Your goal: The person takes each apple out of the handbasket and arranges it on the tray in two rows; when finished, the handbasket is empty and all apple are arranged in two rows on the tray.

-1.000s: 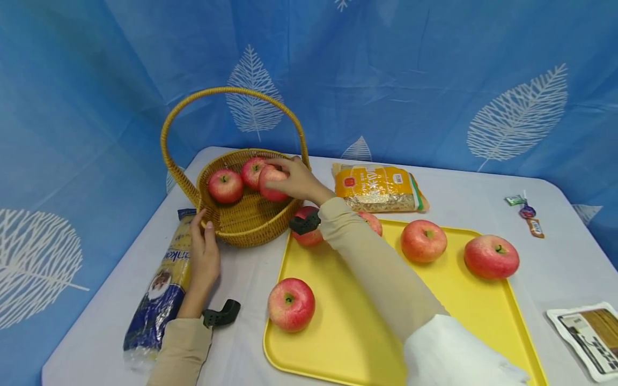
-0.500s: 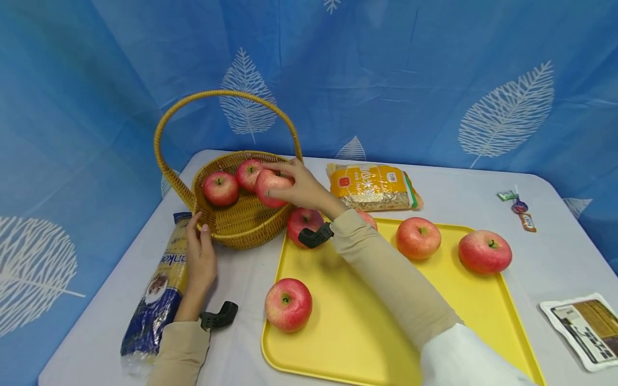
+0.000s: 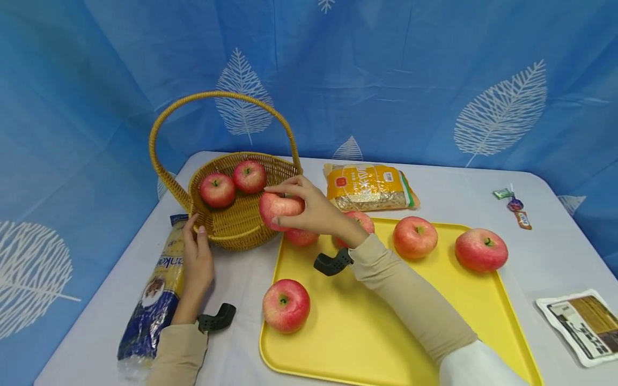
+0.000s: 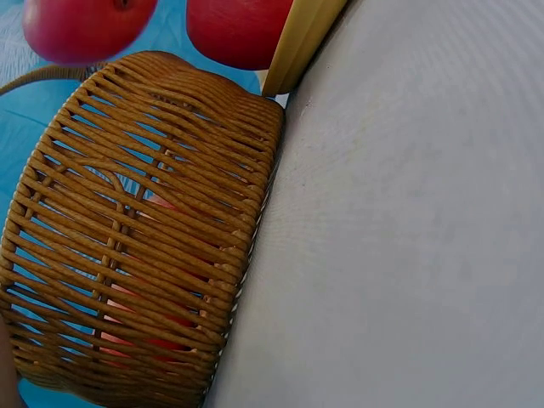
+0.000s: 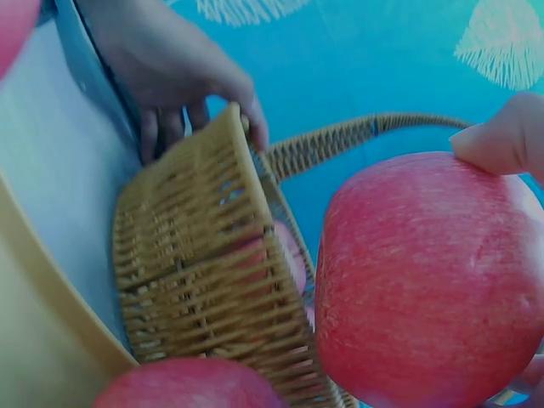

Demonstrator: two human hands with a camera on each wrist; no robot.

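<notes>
My right hand (image 3: 321,214) grips a red apple (image 3: 276,212), thumb on one side and fingers on the other, just over the right front rim of a wicker basket (image 3: 237,242). In the right wrist view this apple (image 5: 429,280) fills the right half. My left hand (image 3: 198,271) holds the basket's left front rim; the right wrist view shows its thumb over the edge and its fingers along the outer wall. Two apples lie in the basket, one at the left (image 3: 218,190) and one at the back (image 3: 249,176).
A yellow tray (image 3: 347,332) with several apples lies right of the basket; one apple (image 3: 301,237) is partly hidden below the held one. Left lies a blue-and-yellow bag (image 3: 156,300), behind the tray an orange grain bag (image 3: 370,186). Sweets (image 3: 514,205) and a flat packet (image 3: 581,327) lie right.
My right hand has moved the apple from inside the basket toward the front right, up to the rim near the tray. My left hand stays at the basket.
</notes>
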